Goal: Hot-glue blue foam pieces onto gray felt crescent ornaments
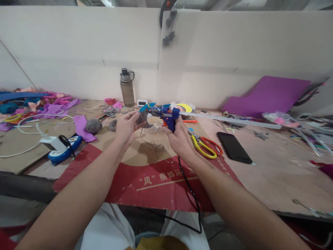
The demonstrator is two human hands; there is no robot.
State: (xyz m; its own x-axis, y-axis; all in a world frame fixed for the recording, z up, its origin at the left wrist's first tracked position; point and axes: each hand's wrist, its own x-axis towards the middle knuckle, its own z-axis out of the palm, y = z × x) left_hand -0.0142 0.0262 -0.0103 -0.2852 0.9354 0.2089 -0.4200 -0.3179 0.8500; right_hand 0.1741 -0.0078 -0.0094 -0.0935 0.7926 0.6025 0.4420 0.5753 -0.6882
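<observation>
My right hand (179,137) is closed around the handle of a blue glue gun (166,114), its nozzle pointing left and its black cord (192,198) trailing down toward me. A long white glue stick (234,120) sticks out of the gun's back to the right. My left hand (126,126) pinches a small grey felt piece (145,119) with a blue bit on top, held right at the gun's nozzle. Both hands hover above a brown and red cardboard sheet (145,180).
Yellow and orange scissors (205,146) and a black phone (234,147) lie right of my hands. A grey bottle (127,87) stands at the back wall. Felt scraps (39,104), a grey yarn ball (93,125), a white cable and a blue-white gadget (62,149) lie left. A purple sheet (265,95) leans right.
</observation>
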